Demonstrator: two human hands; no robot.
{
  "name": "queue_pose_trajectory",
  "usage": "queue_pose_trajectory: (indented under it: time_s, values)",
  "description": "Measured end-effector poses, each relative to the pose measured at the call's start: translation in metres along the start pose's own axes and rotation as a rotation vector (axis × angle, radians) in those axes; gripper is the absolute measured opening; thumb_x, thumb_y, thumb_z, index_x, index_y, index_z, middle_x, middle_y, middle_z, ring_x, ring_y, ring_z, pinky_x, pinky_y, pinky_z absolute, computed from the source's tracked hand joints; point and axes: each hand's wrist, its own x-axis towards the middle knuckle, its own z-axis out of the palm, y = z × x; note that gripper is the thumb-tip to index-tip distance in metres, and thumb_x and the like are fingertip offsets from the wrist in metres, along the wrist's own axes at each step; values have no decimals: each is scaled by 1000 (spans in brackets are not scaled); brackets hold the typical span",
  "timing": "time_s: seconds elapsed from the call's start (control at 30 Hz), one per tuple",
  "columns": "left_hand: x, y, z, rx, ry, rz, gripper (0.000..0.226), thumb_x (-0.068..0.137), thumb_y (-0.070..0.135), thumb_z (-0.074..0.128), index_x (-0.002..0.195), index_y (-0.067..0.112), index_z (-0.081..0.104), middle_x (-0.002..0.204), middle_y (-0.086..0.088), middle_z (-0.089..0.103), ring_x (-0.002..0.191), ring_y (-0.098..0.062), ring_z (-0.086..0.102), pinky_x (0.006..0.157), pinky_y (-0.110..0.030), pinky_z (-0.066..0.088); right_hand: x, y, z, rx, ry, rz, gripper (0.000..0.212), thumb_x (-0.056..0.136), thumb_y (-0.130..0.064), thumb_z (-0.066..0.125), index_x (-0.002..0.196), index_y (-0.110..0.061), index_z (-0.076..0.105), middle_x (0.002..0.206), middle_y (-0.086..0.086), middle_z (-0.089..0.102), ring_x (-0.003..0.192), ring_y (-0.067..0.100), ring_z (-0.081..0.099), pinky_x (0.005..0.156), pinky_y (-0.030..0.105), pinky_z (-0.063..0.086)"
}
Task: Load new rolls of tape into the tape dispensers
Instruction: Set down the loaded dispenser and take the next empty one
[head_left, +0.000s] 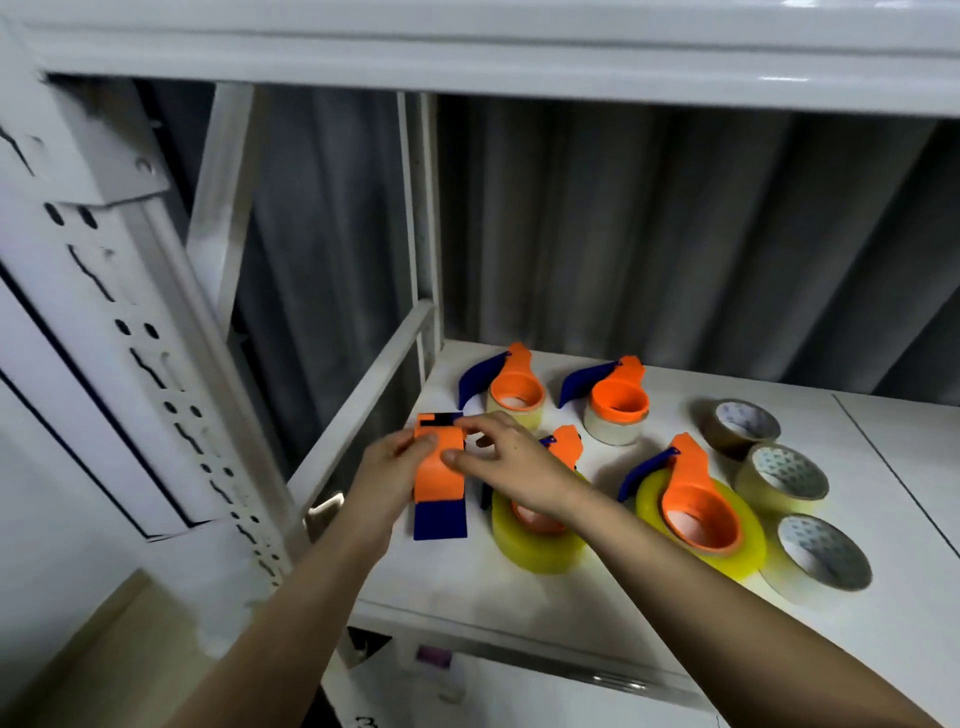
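An orange and blue tape dispenser (439, 488) with no roll visible in it is held over the left end of the white shelf (519, 587). My left hand (387, 475) grips its left side. My right hand (506, 457) pinches its top right part with thumb and fingers. Several more orange dispensers lie on the shelf with rolls around their hubs: two at the back (511, 392) (618, 400) on pale rolls, two nearer (540, 525) (698, 506) on yellow rolls. Three loose rolls (740, 423) (784, 478) (821, 553) lie at the right.
A white metal shelf upright (171, 374) with punched holes stands close on the left. The upper shelf board (519, 57) hangs overhead. Dark corrugated sheeting (675, 234) closes the back. A cardboard-coloured surface (104, 649) lies low at the left.
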Motion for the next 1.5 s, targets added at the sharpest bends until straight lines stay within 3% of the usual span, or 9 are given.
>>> queue_pose_trajectory:
  time_s: [0.2,0.33,0.47,0.57,0.73,0.87,1.0,1.23,1.5]
  values:
    - [-2,-22,4,50,14,-64,3,96,22,53,99,23,52,94,0,58,86,-19,58,86,-40,49,-6,10,7,-181,-96,29,58,90,-49,56,141,-24,43,137,0,46,127,17,40,103,31,37]
    - [-2,-32,4,100,-5,-88,6,96,24,53,101,25,55,100,-2,61,94,-23,60,91,-44,51,-11,17,11,-329,-94,16,59,91,-53,52,142,-26,42,140,0,46,130,19,35,106,35,32]
    - [-4,-37,3,176,-25,-46,13,97,16,50,90,24,58,93,-2,62,86,-18,60,76,-32,51,-13,21,13,-453,-77,-24,60,91,-56,49,143,-27,41,142,-3,45,132,18,33,101,34,29]
    - [-5,-38,0,244,-52,-22,19,96,13,49,84,23,58,89,-5,62,85,-20,61,81,-38,52,-15,22,17,-521,-55,-48,61,89,-58,50,141,-28,41,142,-4,45,131,16,32,99,34,28]
    - [0,-44,-8,460,-89,-17,23,98,26,47,81,16,58,82,-7,63,78,-18,62,70,-29,48,-15,25,20,-572,-35,-80,61,88,-60,49,141,-29,41,141,-6,45,131,15,32,99,33,27]
    - [-2,-39,-13,965,123,206,32,97,44,40,92,17,55,84,0,64,72,-12,60,60,-26,41,-14,23,18,-560,-66,-78,61,90,-59,48,142,-28,40,142,-4,44,131,16,34,101,34,29]
    - [12,-16,-4,1228,293,539,30,96,39,44,116,20,54,107,1,63,91,-16,62,67,-24,42,-9,20,3,-482,35,-73,50,92,-53,49,135,-27,48,136,-4,51,125,18,43,103,35,34]
    - [52,22,68,1536,145,740,35,93,36,43,120,15,49,119,-7,57,108,-26,56,81,-36,42,-3,38,-56,-741,269,84,41,92,-44,48,127,-22,52,125,2,57,118,24,49,93,36,36]
    - [56,22,185,1585,-105,845,37,92,36,46,122,15,50,124,-9,57,115,-30,54,89,-37,41,-53,96,-146,-842,370,346,45,92,-45,49,130,-21,51,128,4,56,119,26,49,96,37,38]
